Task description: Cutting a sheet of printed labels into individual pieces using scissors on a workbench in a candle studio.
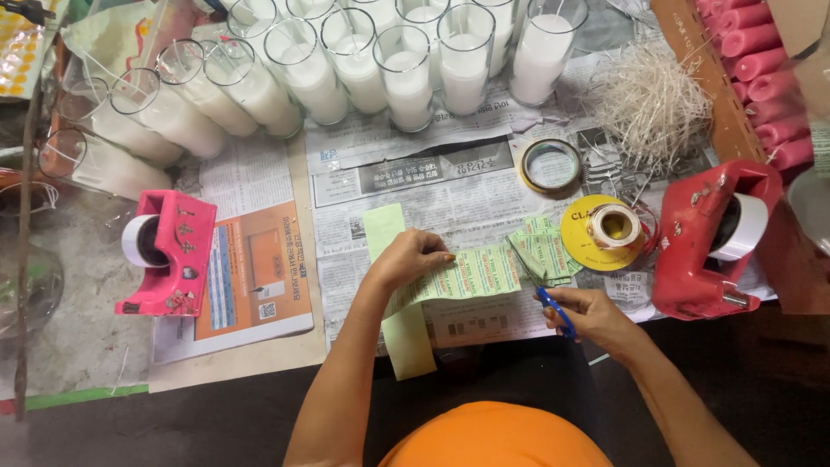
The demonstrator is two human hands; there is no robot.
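Near centre, over newspaper sheets (450, 203): left hand (406, 258) closed, pinching the left end of a strip of thin green printed paper labels (471, 272). Right hand (592, 316) curled shut around blue-handled steel scissors (540, 285), blades open at the strip's right end. Likely light, limp, easily creased or torn; best pinched at an edge near the cut. Cut green labels (545, 246) just right. Far: glass jars of white wax (406, 73), smooth and brittle-looking. Left: glossy pink plastic tape dispenser (169, 255).

Scissor handles (560, 313) mostly hidden inside right hand (592, 318); label print too small.
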